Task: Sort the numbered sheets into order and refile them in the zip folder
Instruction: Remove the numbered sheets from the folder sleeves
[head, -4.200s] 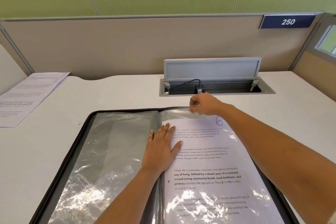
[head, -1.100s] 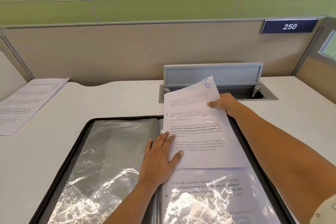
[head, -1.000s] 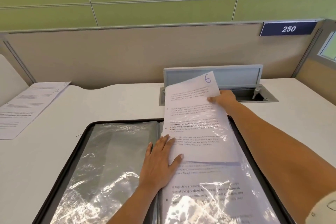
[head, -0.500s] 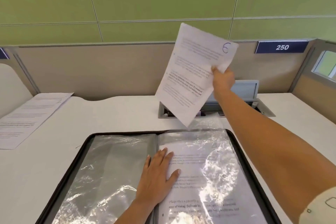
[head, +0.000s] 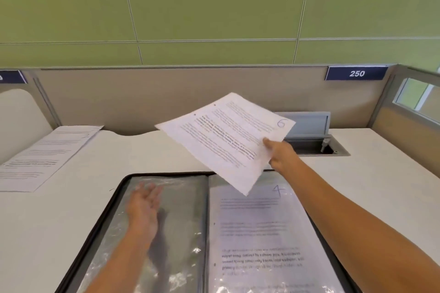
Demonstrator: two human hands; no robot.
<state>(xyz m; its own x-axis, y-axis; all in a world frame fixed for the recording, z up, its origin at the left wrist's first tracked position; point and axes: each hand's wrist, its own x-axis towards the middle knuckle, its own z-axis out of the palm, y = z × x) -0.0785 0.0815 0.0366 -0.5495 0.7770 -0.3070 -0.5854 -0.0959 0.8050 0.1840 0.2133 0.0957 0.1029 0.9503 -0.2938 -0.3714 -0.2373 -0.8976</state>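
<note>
The black zip folder (head: 114, 200) lies open on the desk before me, with clear plastic sleeves on both sides. My right hand (head: 281, 153) pinches the sheet marked 6 (head: 226, 140) by its right edge and holds it in the air, tilted, above the folder's top edge. The right sleeve shows a sheet marked 4 (head: 259, 228). My left hand (head: 144, 207) hovers over the empty left sleeve (head: 181, 209) with relaxed, spread fingers, blurred by motion. A sheet marked 2 (head: 45, 157) lies flat at the desk's far left.
An open cable hatch (head: 312, 135) with a raised grey lid sits in the white desk (head: 381, 173) behind the folder. A beige partition with a blue 250 label (head: 356, 73) closes the back; side panels stand left and right.
My right hand has pulled sheet 6 fully out of the right sleeve, lifted it, then lowered and swung it leftward. My left hand left the right page and moved over the left sleeve.
</note>
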